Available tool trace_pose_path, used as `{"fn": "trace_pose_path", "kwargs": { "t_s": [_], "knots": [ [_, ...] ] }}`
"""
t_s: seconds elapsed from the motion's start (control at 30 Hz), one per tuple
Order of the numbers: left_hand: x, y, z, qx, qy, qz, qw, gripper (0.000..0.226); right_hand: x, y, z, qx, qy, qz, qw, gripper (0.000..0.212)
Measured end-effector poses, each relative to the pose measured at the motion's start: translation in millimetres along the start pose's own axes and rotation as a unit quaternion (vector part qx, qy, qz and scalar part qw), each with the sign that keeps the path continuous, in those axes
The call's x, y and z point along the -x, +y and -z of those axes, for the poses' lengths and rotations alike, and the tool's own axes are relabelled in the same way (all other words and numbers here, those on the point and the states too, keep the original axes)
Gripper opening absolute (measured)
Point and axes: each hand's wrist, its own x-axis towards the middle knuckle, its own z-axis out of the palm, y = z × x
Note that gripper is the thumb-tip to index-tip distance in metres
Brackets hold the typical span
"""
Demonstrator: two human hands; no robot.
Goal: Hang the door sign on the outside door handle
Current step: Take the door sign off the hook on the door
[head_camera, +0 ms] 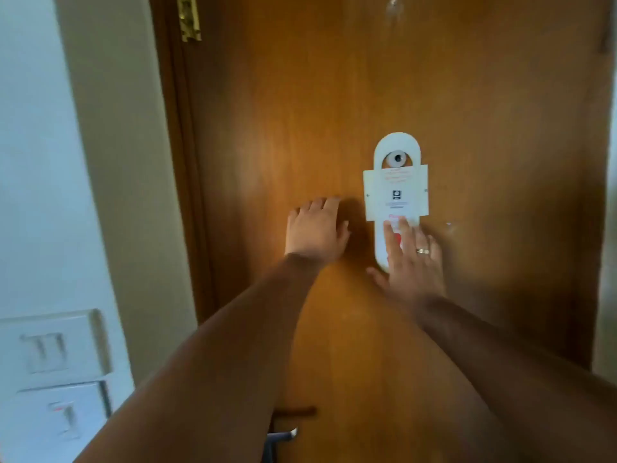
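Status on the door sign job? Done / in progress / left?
Done: nothing visible yet; the door sign still hangs on a peg at the peephole on the wooden door.
In hand: right hand has its fingers on the sign's lower end; left hand lies flat on the door beside it.
Left: lift it off, hang it on the outside handle, not visible here.

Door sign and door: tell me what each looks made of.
Door sign: seemingly thin white card or plastic, matte, flat with cleanly cut edges and printed marks; which one is unclear. Door: wood or wood veneer, orange-brown with vertical grain and a soft sheen, likely varnished.
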Motion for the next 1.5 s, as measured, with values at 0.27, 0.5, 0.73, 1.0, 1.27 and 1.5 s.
{"fn": "trace_pose_path", "kwargs": {
  "t_s": [0.27, 0.5, 0.73, 1.0, 1.27, 1.5],
  "knots": [
    [-119, 53, -16, 0.267, -0.046, 0.163, 0.949, 0.03, -35, 38, 0, -0.283, -0.058, -0.335, 0.897, 0.11],
    [-151, 47, -26, 0.337, -0.06, 0.219, 0.914, 0.021, -51, 23, -16, -0.322, -0.054, -0.37, 0.87, 0.089],
    [-153, 43, -17, 0.351, -0.099, 0.222, 0.904, 0.014, -56, 38, -18, -0.395, -0.06, -0.343, 0.85, 0.07],
    [-146, 14, 16, 0.455, -0.081, 0.195, 0.865, 0.014, -69, 71, 14, -0.541, -0.088, -0.212, 0.809, 0.019],
    [-71, -16, 7, 0.496, -0.147, 0.199, 0.832, 0.019, -29, 35, 5, -0.599, -0.169, -0.21, 0.754, 0.016],
    [24, -50, -18, 0.484, -0.15, 0.264, 0.821, 0.018, 38, -31, -31, -0.61, -0.195, -0.235, 0.731, 0.013]
  ]
}}
